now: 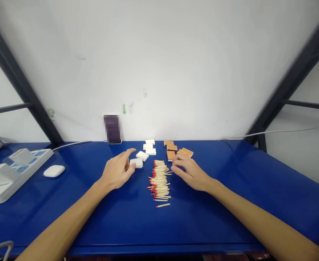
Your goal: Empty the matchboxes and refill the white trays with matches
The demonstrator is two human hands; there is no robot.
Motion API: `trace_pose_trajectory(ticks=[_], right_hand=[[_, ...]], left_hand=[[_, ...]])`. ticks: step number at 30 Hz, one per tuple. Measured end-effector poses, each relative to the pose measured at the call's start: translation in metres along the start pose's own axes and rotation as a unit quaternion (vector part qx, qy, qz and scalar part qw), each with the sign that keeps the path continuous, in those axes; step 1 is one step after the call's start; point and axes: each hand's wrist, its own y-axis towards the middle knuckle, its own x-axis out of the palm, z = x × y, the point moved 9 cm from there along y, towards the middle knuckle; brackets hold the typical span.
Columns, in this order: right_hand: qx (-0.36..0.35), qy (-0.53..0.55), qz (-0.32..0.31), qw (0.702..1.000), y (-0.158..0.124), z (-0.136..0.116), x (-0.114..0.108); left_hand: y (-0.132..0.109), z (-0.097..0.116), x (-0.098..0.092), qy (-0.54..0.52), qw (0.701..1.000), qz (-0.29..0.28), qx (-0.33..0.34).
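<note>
My left hand (117, 169) is at the left of a group of small white box trays (142, 156), index finger stretched out and thumb apart from it. Its thumb tip is at the near corner of the closest white tray (138, 163), and other fingers are hidden behind the hand. A long pile of red-tipped matches (159, 181) lies between my hands. My right hand (191, 172) is by the orange-brown matchbox covers (185, 152), its fingers loosely curved with a gap between thumb and index. The fingertips reach the nearest cover (171, 156); whether they touch is unclear.
A phone (113, 129) with a blurred screen leans on the white wall at the back. To the left are a white earbud case (54, 171) and a power strip (20, 172) with plugs. Dark metal posts (273, 90) frame the blue table (121, 221).
</note>
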Motion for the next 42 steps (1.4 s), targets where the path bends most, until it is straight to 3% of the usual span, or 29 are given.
trace_pose_trajectory(ticks=[4, 10, 15, 18, 21, 25, 30, 33, 42], right_hand=[[-0.017, 0.049, -0.033, 0.998, -0.002, -0.016, 0.005], [-0.064, 0.088, 0.001, 0.994, -0.007, -0.052, 0.01], [-0.058, 0.153, -0.005, 0.987, -0.009, -0.065, 0.016], [-0.061, 0.157, 0.002, 0.986, -0.011, -0.066, 0.02], [-0.102, 0.11, 0.061, 0.987, -0.014, -0.07, 0.016], [-0.099, 0.13, 0.127, 0.978, -0.015, -0.064, 0.007], [0.01, 0.291, 0.136, 0.947, -0.01, -0.037, 0.005], [0.061, 0.369, 0.118, 0.92, -0.007, -0.026, 0.011], [0.171, 0.476, 0.117, 0.855, -0.008, 0.0, 0.024]], left_hand=[[-0.012, 0.044, -0.02, -0.057, 0.984, 0.064, 0.158], [-0.03, 0.092, -0.003, -0.08, 0.959, 0.021, 0.27], [-0.034, 0.103, -0.005, -0.111, 0.94, 0.081, 0.311], [-0.037, 0.112, -0.006, -0.134, 0.929, 0.065, 0.339], [-0.043, 0.12, -0.006, -0.132, 0.914, 0.057, 0.378], [-0.04, 0.112, -0.016, -0.153, 0.913, 0.102, 0.364], [-0.025, 0.089, -0.014, -0.232, 0.931, 0.034, 0.279], [-0.027, 0.086, -0.015, -0.243, 0.929, 0.03, 0.278], [-0.028, 0.088, -0.02, -0.126, 0.943, 0.092, 0.295]])
